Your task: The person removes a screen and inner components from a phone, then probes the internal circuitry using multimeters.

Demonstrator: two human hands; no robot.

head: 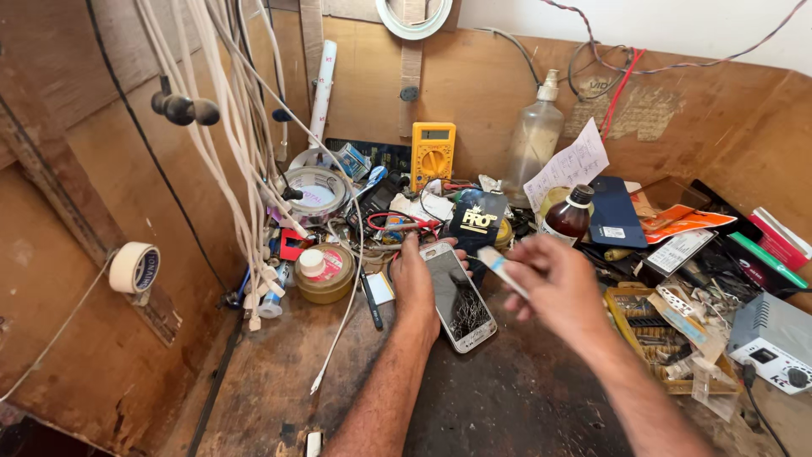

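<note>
A white smartphone with a cracked dark screen [458,298] lies on the wooden bench, tilted a little to the left. My left hand [414,279] rests on the phone's left edge and grips its upper end. Hovering over the phone's upper right corner, my right hand [554,288] pinches a small brush with a pale handle [501,268], its tip pointing up and left. The brush does not touch the screen.
Clutter fills the back of the bench: a yellow multimeter [432,153], a clear spray bottle [533,140], a brown glass bottle [568,217], tape rolls [316,193], a round tin [323,272]. White cables [237,152] hang at left. A tray of parts [651,338] and a grey device [774,343] sit at right.
</note>
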